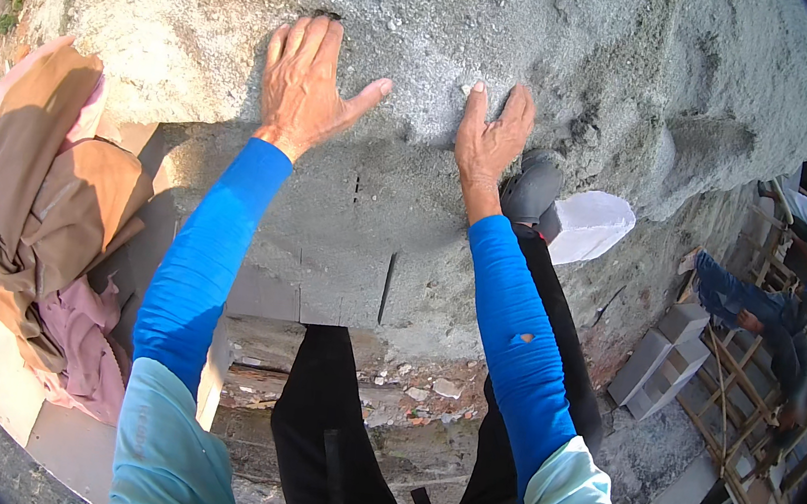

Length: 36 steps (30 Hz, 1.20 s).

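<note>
Open-hand contact on gritty grey ledge (pixel 414 82)

Left hand (pixel 305 84): open, empty, palm down, thumb splayed inward. Right hand (pixel 493 142): open, nothing visible in grasp, thumb apart from fingers. Both rest just beyond the ledge's near edge; surface coarse, granular, lumpy. Forearms converge forward in wrinkled blue sleeves (pixel 214 239). Beside right hand: rounded dark shoe (pixel 534 190), then pale angular block (pixel 590 229). Off ledge's near-left corner: crumpled brown cloth (pixel 77 202).

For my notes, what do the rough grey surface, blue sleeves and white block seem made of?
Rough grey surface: probably cement mortar; matte, visibly gritty. Blue sleeves: likely stretch fabric; smooth, clinging, wrinkled. White block: perhaps aerated concrete; matte, chalky, though foam remains possible.
</note>
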{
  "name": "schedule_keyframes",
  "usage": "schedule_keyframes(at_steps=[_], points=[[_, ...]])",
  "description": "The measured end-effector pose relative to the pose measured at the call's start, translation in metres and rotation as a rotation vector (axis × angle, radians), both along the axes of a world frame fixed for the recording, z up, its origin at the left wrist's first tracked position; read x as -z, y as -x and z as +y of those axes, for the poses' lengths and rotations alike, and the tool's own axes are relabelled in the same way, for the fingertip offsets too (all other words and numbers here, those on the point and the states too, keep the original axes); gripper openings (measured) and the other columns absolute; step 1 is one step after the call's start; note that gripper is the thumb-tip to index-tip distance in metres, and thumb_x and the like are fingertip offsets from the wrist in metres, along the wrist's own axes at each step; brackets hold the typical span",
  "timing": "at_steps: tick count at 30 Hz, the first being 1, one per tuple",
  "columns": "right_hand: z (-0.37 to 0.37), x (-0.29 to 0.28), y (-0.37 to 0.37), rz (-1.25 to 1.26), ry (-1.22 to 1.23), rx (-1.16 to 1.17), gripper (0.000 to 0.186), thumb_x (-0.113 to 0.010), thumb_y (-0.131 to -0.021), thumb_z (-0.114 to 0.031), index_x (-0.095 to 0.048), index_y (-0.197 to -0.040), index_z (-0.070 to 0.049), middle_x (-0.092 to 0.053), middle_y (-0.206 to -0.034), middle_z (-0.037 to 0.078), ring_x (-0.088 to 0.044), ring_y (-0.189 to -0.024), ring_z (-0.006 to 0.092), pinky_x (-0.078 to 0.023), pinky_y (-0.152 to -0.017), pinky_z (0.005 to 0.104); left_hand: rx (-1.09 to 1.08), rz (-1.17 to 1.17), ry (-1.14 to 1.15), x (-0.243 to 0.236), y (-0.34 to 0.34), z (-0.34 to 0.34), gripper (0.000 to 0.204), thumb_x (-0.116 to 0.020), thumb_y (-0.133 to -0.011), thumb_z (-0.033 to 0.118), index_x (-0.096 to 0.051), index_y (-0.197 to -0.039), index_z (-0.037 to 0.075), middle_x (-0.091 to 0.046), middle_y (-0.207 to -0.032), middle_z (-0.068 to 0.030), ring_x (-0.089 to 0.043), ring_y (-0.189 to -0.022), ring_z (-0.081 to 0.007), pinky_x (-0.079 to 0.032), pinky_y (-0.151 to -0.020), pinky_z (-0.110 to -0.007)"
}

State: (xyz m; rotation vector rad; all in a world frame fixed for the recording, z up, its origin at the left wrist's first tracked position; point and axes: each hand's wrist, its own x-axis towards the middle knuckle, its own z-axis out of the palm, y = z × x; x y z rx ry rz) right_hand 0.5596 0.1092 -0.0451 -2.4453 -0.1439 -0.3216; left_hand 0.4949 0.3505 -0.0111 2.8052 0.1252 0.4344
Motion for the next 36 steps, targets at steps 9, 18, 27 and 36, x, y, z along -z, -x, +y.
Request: schedule_keyframes(at_steps=[9, 18, 27, 36], points=[[0.008, -0.003, 0.005, 0.010, 0.258, 0.029, 0.051, -0.066, -0.090, -0.044, -0.064, -0.104, 0.004, -0.061, -0.110, 0.023, -0.051, -0.108, 0.0420, -0.042, -0.096, 0.0534, -0.002, 0.058, 0.066, 0.002, 0.005, -0.010, 0.066, -0.067, -0.088, 0.064, -0.071, -0.080, -0.001, -0.065, -0.083, -0.0126, -0.058, -0.087, -0.0280, -0.040, -0.094, -0.044], [-0.018, -0.015, 0.070, -0.077, 0.203, -0.132, 0.045, -0.065, -0.094, -0.040, -0.063, -0.114, 0.000, -0.059, -0.115, 0.022, -0.050, -0.116, 0.0409, -0.039, -0.102, 0.0513, 0.018, -0.041, 0.071, -0.002, 0.069, -0.030, 0.065, -0.069, -0.086, 0.062, -0.073, -0.102, -0.001, -0.068, -0.108, -0.0143, -0.055, -0.116, -0.0326, -0.031, -0.112, -0.058], [-0.047, -0.053, 0.115, 0.076, 0.401, -0.344, 0.061, -0.062, -0.097, -0.045, -0.059, -0.134, 0.004, -0.054, -0.143, 0.026, -0.050, -0.132, 0.0431, -0.039, -0.111, 0.0484, -0.120, 0.001, 0.255, -0.046, 0.160, -0.083, 0.063, -0.072, -0.089, 0.048, -0.061, -0.132, 0.003, -0.060, -0.135, -0.0201, -0.044, -0.135, -0.0412, -0.021, -0.117, -0.064], [-0.056, -0.073, 0.118, -0.011, 0.261, -0.387, 0.023, -0.066, -0.093, -0.012, -0.070, -0.113, -0.002, -0.066, -0.123, 0.021, -0.060, -0.113, 0.0388, -0.047, -0.095, 0.0482, 0.211, -0.594, 0.641, -0.258, 0.182, -0.103, 0.018, -0.074, -0.085, 0.008, -0.073, -0.102, 0.008, -0.066, -0.087, -0.0028, -0.063, -0.076, -0.0191, -0.051, -0.069, -0.037]])
